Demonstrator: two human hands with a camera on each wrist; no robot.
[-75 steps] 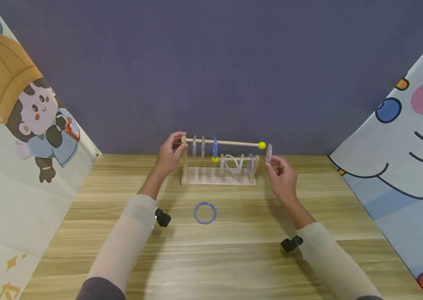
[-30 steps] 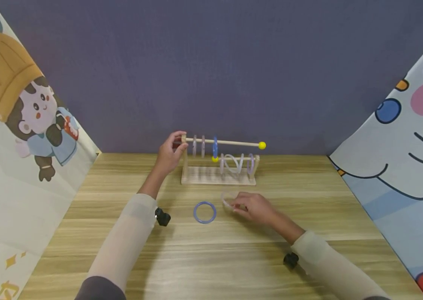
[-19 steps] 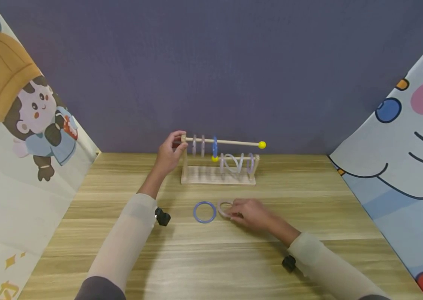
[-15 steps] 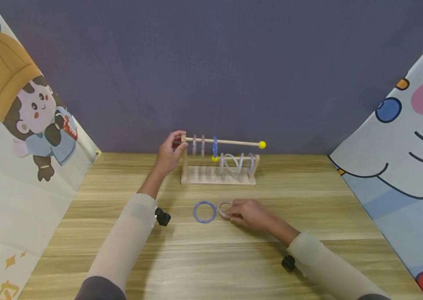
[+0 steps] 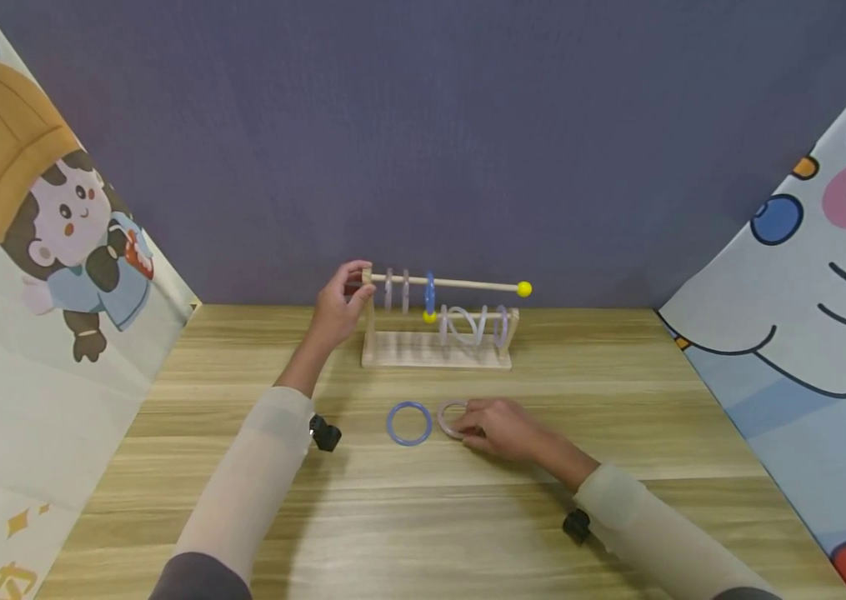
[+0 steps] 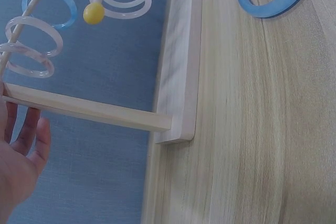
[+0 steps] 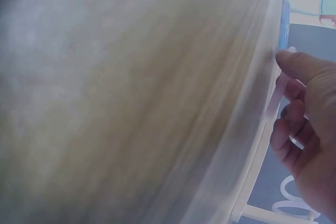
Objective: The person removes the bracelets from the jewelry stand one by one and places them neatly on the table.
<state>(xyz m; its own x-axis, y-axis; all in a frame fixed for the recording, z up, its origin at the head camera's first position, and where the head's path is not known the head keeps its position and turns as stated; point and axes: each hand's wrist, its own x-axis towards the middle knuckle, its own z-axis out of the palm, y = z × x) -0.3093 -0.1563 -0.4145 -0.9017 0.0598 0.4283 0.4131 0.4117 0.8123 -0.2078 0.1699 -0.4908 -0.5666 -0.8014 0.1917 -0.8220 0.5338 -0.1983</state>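
A wooden bangle stand (image 5: 438, 353) with two rods is at the back of the table. My left hand (image 5: 337, 307) grips the top of its left post, fingers behind and thumb in front. On the upper rod hang two pale bangles and a blue bangle (image 5: 430, 293); the lower rod bears several whitish and lilac bangles. In front of the stand, my right hand (image 5: 501, 429) pinches a pale pinkish bangle (image 5: 441, 419) that lies flat at the table surface. Just left of it lies another blue bangle (image 5: 389, 425). The right fingers cover the pale bangle's right side.
A yellow ball (image 5: 524, 289) caps the upper rod's right end, and a second yellow ball (image 5: 429, 317) caps the lower rod's left end. Behind the wood-grain table (image 5: 362, 533) rises a dark wall (image 5: 423, 150). Printed cartoon panels stand at both sides.
From beside the upper rod's ball end, my right hand has brought the pale bangle down and left to the table, beside the blue one. My left hand has stayed on the post.
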